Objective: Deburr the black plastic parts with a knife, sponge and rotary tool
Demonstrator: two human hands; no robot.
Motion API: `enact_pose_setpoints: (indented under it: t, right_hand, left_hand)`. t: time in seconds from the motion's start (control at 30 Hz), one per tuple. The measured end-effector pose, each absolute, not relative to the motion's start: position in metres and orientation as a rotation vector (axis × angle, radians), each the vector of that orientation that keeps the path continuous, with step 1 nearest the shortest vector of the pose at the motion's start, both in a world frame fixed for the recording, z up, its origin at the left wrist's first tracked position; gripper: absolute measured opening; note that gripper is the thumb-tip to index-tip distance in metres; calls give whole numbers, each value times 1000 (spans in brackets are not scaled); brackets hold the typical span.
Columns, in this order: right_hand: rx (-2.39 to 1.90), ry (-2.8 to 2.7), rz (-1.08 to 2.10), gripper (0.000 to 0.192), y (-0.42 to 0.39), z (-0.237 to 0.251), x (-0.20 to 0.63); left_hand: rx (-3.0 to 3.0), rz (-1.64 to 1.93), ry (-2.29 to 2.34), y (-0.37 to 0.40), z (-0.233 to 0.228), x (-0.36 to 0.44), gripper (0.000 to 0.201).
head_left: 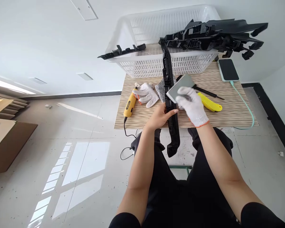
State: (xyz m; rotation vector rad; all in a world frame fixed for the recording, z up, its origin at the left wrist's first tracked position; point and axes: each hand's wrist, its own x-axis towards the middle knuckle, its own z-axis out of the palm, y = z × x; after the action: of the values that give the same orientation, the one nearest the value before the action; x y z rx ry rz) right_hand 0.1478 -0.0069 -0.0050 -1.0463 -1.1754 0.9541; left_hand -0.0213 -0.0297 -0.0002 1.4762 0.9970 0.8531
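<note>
Blk plastic strip [167, 66] is jutting past edge of tbl [142, 119], bare L hand [159, 116] wrapping fingers round it, gloved R hand [192, 106] gripping flat grey block [180, 85] w/ its fingers.

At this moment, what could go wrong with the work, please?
The bare left hand grips the black strip close to the flat grey piece, so a slip might cause a scrape. The strip's lower end juts past the table and may bend. The black parts overhanging the basket could slide down.
</note>
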Motion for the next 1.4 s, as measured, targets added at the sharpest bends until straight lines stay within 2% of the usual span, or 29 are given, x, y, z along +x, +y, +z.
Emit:
enact_pose_setpoints:
  t: [0.13, 0.27, 0.4, 0.53, 0.67, 0.83, 0.97, 1.1, 1.23, 1.4]
  right_hand:
    - [-1097, -1083, 791, 23, -7, -4, 145]
    - [-996, -1134, 1012, 25, -8, -5, 142]
    - [-1035, -1037, 786, 22, -6, -7, 139]
    - [-977, -1095, 1010, 24, -6, -8, 140]
    - [-1033, -1052, 805, 22, -8, -9, 140]
    - [-979, -1191, 972, 22, -13, -6, 137]
    - [-1045, -1039, 758, 19, -14, -6, 131]
    - [-984, -1126, 912, 22, -13, -8, 129]
    - [-1052, -995, 759, 20, -12, -7, 131]
    - [-964, -1093, 1002, 23, -12, -5, 133]
  left_hand:
    - [1505, 860, 1031, -29, -1, -21, 39]
    - [1487, 864, 994, -30, 0, -20, 41]
    - [1501, 854, 1002, -30, 0, -20, 39]
    - [1523, 867, 994, -30, -1, -21, 41]
    - [1538, 862, 1025, -30, -1, -21, 39]
    - [1535, 887, 974, -29, -1, -20, 43]
    - [1523, 869, 1021, -29, -1, -20, 42]
    - [1491, 877, 983, -30, -1, -20, 44]
    - [1479, 868, 1006, -30, -1, -19, 43]
    - [1497, 885, 997, -30, -2, -20, 43]
